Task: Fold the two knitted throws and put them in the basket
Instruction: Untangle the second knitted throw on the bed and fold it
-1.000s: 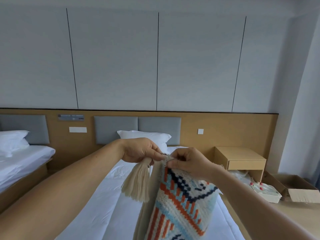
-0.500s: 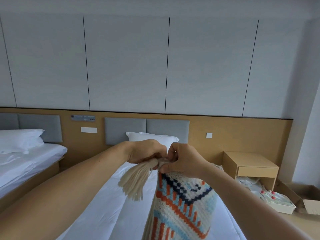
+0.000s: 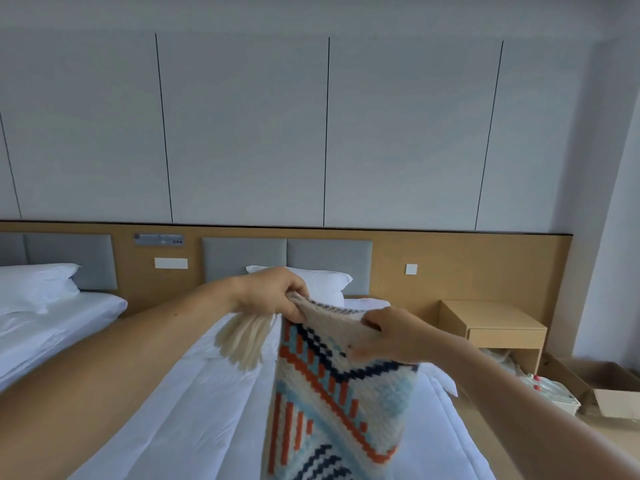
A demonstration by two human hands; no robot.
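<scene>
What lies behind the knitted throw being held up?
Behind the knitted throw lies the white bed, with its pillow showing above the top edge. The stretch of mattress directly behind the throw is covered.

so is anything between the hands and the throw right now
No. The left hand and right hand grip the throw along its top edge. No basket is in view, so that path can't be judged.

left hand [image 3: 273, 294] gripping the throw [image 3: 343, 393] at its top corner, fingers curled | right hand [image 3: 391, 336] pinching the same edge nearby | both forearms reaching forward, hands not touching
</scene>
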